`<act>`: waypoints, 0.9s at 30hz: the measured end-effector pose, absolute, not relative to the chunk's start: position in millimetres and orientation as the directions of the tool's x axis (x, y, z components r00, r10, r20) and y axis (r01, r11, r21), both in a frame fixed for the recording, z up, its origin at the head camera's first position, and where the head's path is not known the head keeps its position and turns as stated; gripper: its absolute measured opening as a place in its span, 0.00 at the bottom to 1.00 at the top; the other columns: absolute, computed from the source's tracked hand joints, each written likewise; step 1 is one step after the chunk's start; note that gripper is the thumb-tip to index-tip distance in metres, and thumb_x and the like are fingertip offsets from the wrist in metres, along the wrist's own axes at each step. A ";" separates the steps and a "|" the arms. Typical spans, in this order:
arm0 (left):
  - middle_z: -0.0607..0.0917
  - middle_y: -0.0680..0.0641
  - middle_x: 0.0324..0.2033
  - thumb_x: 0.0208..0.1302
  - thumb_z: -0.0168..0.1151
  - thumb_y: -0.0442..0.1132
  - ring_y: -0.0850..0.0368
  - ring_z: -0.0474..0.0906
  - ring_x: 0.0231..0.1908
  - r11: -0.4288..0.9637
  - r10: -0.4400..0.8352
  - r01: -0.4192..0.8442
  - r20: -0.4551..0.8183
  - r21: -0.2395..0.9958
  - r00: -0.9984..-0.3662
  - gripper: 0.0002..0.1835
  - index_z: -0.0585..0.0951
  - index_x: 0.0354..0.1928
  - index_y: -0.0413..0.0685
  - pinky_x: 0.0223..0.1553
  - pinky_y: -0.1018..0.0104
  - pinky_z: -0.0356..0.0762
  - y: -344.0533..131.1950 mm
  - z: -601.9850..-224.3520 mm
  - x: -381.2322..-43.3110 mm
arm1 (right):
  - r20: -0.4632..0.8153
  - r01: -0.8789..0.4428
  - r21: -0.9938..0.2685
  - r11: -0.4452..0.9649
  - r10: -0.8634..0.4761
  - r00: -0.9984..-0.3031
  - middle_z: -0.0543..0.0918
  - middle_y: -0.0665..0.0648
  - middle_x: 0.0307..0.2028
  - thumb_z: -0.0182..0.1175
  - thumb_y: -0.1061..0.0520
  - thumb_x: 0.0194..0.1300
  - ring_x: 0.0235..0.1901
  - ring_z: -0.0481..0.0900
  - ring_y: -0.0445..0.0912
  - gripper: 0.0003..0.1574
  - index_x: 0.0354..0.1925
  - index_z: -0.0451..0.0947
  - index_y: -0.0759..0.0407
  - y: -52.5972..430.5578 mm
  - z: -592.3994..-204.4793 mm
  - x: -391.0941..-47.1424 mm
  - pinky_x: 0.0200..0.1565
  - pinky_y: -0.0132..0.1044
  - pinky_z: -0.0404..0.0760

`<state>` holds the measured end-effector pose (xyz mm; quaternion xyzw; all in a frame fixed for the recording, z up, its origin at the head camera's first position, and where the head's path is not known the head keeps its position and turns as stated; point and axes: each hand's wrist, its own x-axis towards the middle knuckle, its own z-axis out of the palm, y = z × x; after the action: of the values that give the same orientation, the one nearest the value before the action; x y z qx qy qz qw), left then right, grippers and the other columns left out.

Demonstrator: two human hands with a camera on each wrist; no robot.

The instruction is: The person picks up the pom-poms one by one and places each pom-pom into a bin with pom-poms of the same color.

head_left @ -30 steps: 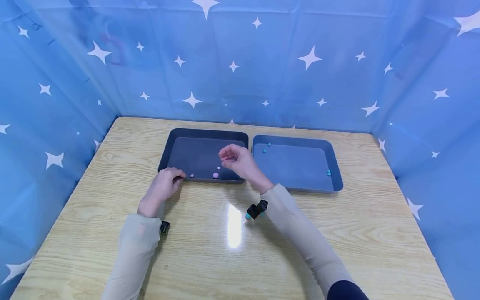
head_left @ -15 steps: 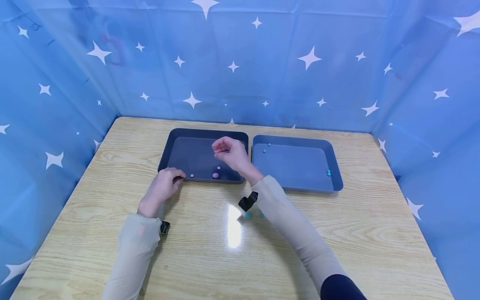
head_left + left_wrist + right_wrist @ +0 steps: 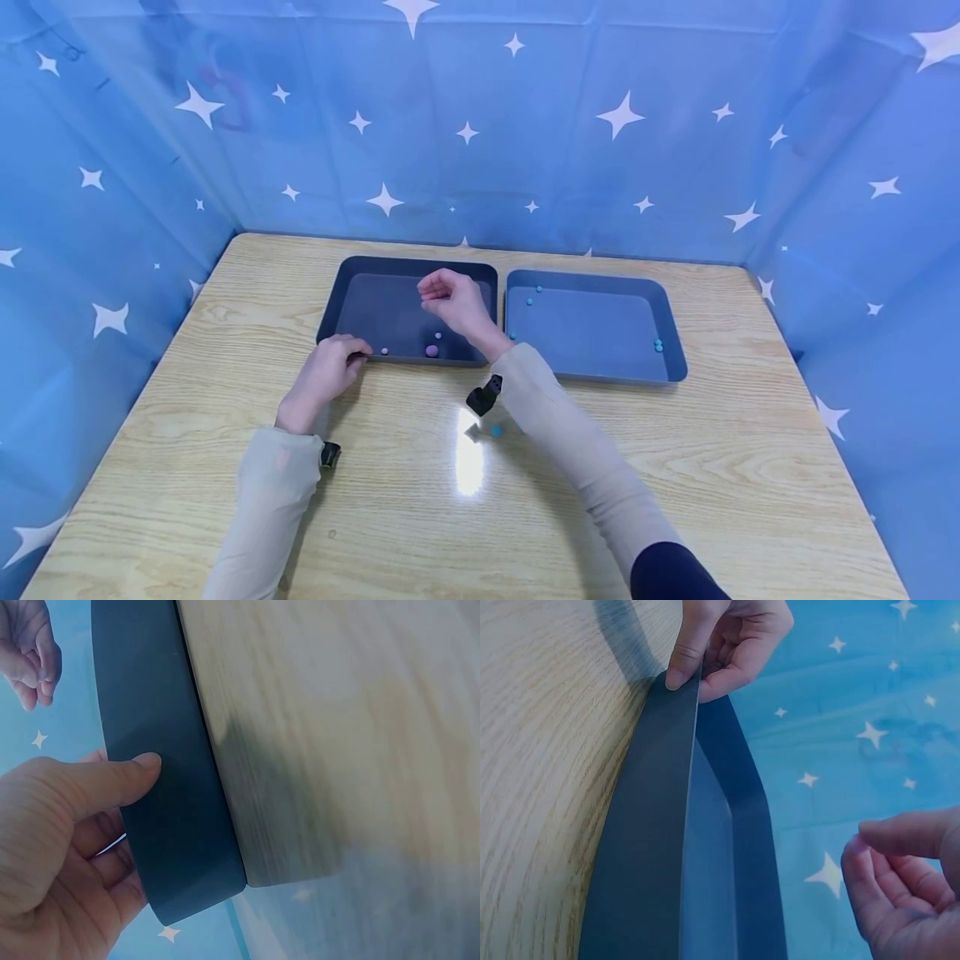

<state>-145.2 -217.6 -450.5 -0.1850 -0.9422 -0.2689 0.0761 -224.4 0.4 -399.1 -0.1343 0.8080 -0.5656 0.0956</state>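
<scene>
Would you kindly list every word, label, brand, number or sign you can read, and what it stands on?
No text can be read.
The curtain shows white stars and a faint reddish mark, too blurred to make out.
The dark tray and blue tray show no lettering.

Four-pointed white stars [image 3: 620,115] dot a blue curtain [image 3: 420,158] hanging in faint folds behind and along both sides of a pale wood-grain table [image 3: 712,475]. A bright patch of glare [image 3: 469,465] gleams mid-table; a small round mark [image 3: 332,534] shows nearer the viewer, to its left.
</scene>
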 end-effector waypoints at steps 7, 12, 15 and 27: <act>0.84 0.40 0.31 0.54 0.61 0.23 0.43 0.80 0.36 0.787 0.310 0.391 0.243 0.478 -0.919 0.06 0.84 0.33 0.36 0.40 0.51 0.78 -218.4 -451.9 -145.8 | -0.033 -0.069 -0.943 0.325 -0.298 -0.954 0.82 0.59 0.39 0.61 0.69 0.59 0.40 0.79 0.48 0.14 0.45 0.77 0.68 -3.9 -404.1 -229.7 0.44 0.33 0.79; 0.84 0.40 0.31 0.54 0.61 0.23 0.43 0.80 0.36 0.786 0.314 0.391 0.235 0.480 -0.920 0.06 0.84 0.33 0.36 0.40 0.51 0.78 -218.3 -452.0 -146.3 | -0.033 -0.059 -0.945 0.320 -0.273 -0.962 0.82 0.60 0.39 0.61 0.68 0.59 0.39 0.79 0.49 0.13 0.45 0.78 0.68 -5.4 -408.7 -234.8 0.44 0.34 0.80; 0.84 0.40 0.32 0.55 0.61 0.23 0.43 0.80 0.36 0.787 0.315 0.389 0.230 0.479 -0.921 0.06 0.84 0.33 0.36 0.40 0.51 0.78 -217.8 -451.0 -146.3 | -0.040 -0.047 -0.945 0.323 -0.256 -0.966 0.82 0.60 0.39 0.61 0.68 0.60 0.39 0.80 0.49 0.13 0.45 0.78 0.68 -5.8 -411.2 -238.0 0.43 0.34 0.80; 0.84 0.40 0.32 0.55 0.61 0.23 0.43 0.80 0.37 0.796 0.309 0.375 0.215 0.475 -0.927 0.06 0.84 0.34 0.37 0.40 0.51 0.78 -218.1 -451.2 -145.5 | -0.038 -0.041 -0.936 0.350 -0.216 -0.976 0.82 0.59 0.40 0.62 0.67 0.59 0.40 0.80 0.49 0.12 0.44 0.79 0.66 -3.2 -415.1 -243.5 0.42 0.35 0.80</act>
<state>-145.5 -218.1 -451.2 -0.1808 -0.9455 -0.2635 0.0631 -243.5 -3.2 -415.1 -0.0785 0.8180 -0.5646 0.0772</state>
